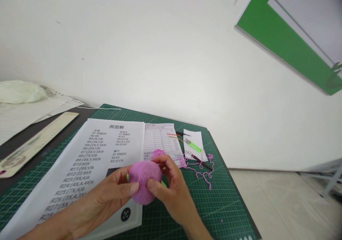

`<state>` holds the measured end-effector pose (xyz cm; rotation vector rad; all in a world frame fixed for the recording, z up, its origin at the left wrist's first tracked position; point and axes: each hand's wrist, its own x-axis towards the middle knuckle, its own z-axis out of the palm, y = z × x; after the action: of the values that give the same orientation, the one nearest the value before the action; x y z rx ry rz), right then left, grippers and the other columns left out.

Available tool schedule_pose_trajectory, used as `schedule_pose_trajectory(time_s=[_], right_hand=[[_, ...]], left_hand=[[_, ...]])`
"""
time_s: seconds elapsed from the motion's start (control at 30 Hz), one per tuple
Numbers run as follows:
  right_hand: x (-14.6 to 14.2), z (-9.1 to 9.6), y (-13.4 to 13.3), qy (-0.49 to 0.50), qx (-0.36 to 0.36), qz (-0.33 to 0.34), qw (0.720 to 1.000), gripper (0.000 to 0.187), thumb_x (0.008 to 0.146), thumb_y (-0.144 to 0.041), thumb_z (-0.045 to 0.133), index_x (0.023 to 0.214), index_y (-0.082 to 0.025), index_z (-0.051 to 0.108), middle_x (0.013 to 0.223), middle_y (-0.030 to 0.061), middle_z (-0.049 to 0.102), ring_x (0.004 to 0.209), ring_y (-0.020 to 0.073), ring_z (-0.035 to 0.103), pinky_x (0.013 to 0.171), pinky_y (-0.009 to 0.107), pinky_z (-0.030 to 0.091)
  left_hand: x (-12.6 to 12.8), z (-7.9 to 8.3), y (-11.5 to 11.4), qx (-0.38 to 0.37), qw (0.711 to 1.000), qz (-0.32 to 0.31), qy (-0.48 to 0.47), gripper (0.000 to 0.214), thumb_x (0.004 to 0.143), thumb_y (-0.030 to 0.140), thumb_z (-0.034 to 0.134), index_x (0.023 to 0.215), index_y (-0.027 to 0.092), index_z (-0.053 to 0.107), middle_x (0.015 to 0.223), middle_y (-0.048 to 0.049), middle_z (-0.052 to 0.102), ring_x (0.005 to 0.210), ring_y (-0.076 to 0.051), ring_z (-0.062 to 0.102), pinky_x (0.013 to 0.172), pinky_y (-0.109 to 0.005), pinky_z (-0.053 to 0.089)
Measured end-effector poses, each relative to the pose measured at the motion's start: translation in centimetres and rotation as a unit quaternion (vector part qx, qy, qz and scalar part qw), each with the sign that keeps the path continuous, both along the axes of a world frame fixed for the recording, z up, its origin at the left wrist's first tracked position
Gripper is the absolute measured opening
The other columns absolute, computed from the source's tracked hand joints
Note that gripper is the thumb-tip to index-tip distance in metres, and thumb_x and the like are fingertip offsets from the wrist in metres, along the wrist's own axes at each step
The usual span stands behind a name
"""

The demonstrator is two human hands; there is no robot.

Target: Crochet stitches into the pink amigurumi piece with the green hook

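Both my hands grip a round pink crocheted ball [144, 181] above the green cutting mat. My left hand [114, 188] has its thumb on the near left side, fingers curled behind. My right hand [171, 188] presses its thumb on the front right, with the fingers round the top. Small bright green bits stick out at both sides of the ball; what they are is hidden. Loose pink yarn [204, 174] trails in curls across the mat. Green thread snips [193, 145] lie on a small white paper [197, 136] beyond my right hand.
A pattern sheet [101, 143] lies under my left arm, beside a printed table sheet [161, 134]. Thin dark tools lie near the snips. A long pale ruler [40, 142], papers and a whitish plastic bag [21, 92] are at left. The mat [221, 200] ends at right, above the floor.
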<state>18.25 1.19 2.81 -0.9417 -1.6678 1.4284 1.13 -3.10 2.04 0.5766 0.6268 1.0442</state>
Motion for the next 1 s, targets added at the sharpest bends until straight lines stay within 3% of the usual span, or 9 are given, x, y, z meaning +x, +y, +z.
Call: schedule_pose_trajectory(time_s=[0.2,0.5,0.73,1.0], right_hand=[[-0.1,0.0,-0.2,-0.047,0.021,-0.016,0.999,0.034,0.069,-0.02,0.07,0.102,-0.024,0.061,0.098,0.0006,0.062,0.091,0.0194,0.055,0.083,0.032,0.043],[0.1,-0.6,0.5,-0.005,-0.001,-0.004,1.0,0.024,0.08,-0.028,0.065,0.102,-0.023,0.062,0.098,0.0022,0.061,0.092,0.0192,0.055,0.084,0.033,0.043],[0.1,-0.9,0.3,0.015,-0.022,0.013,1.0,0.02,0.086,-0.036,0.063,0.101,-0.022,0.062,0.091,0.0019,0.06,0.084,0.0164,0.053,0.077,0.029,0.043],[0.1,-0.9,0.3,0.045,-0.043,0.032,0.998,0.025,0.087,-0.043,0.063,0.101,-0.022,0.061,0.087,0.0017,0.058,0.08,0.0149,0.052,0.071,0.027,0.041]], left_hand=[[0.1,-0.8,0.3,0.015,0.993,0.017,0.114,0.028,0.066,0.029,0.084,0.093,0.024,0.08,0.076,0.0001,0.076,0.073,-0.017,0.064,0.07,-0.025,0.047],[-0.1,0.4,0.2,-0.027,0.993,0.032,0.112,0.027,0.069,0.031,0.081,0.096,0.027,0.08,0.083,0.0,0.078,0.088,-0.022,0.062,0.082,-0.028,0.043],[-0.3,0.0,-0.1,-0.054,0.998,0.025,-0.034,0.029,0.074,0.021,0.079,0.102,0.024,0.078,0.09,-0.004,0.079,0.1,-0.025,0.065,0.092,-0.032,0.046],[-0.2,0.0,0.0,-0.08,0.988,0.031,-0.13,0.019,0.076,0.011,0.075,0.089,0.023,0.081,0.085,-0.0018,0.079,0.094,-0.021,0.069,0.095,-0.029,0.047]])
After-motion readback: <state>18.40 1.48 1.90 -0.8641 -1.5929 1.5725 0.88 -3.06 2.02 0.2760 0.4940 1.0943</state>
